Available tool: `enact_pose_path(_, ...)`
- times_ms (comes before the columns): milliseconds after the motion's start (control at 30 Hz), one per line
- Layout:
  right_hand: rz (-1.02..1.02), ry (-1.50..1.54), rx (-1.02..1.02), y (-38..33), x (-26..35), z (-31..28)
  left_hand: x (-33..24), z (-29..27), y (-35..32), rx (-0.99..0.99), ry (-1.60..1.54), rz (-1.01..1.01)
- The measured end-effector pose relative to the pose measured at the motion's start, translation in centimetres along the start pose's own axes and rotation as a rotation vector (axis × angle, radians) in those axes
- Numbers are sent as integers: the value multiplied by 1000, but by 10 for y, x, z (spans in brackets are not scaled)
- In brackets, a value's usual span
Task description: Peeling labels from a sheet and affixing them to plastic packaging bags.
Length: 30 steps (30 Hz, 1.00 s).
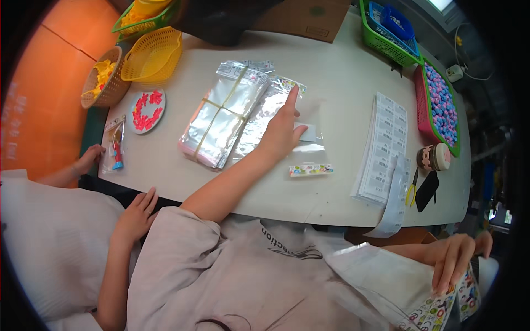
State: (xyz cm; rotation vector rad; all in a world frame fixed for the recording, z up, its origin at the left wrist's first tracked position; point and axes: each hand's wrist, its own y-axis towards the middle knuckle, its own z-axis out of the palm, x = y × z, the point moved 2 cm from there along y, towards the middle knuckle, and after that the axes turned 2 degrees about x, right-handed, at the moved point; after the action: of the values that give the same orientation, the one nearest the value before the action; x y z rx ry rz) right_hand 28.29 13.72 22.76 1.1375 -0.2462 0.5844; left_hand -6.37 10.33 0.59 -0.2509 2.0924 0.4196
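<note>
My left hand [284, 129] reaches across the table with its index finger and thumb stretched out. It lies on or just above a clear plastic bag [313, 149] with a colourful printed strip at its near end. A white slip [306, 132] shows beside the thumb. Off the table's front right, low in the view, my right hand [455, 259] grips clear bags [436, 309] with colourful patterned strips, fingers pressed over them. To the left of my left hand sit a stack of clear bags tied with string [223, 118] and loose silvery bags [259, 121].
A co-worker's hands [135, 215] rest at the left table edge, near a bagged small toy [116, 146]. Farther around are a plate of pink pieces [148, 111], yellow basket [154, 55], label sheets [383, 149], yellow-handled pliers [411, 193], black object [427, 191], jar [433, 157] and basket of blue-pink balls [439, 105].
</note>
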Motion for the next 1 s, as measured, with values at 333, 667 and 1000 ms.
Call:
enact_pose_path(333,388,-575,-632,50,-185,-104,0,-24,-11,-328,528,326)
enact_pose_path(667,482,-824,-808,-17,-280,-219,10,-54,-19,-12,-174,-361)
enact_pose_path(1000,473,-738,-883,0,-256,-200,-16,-67,-36,381,-382,-474)
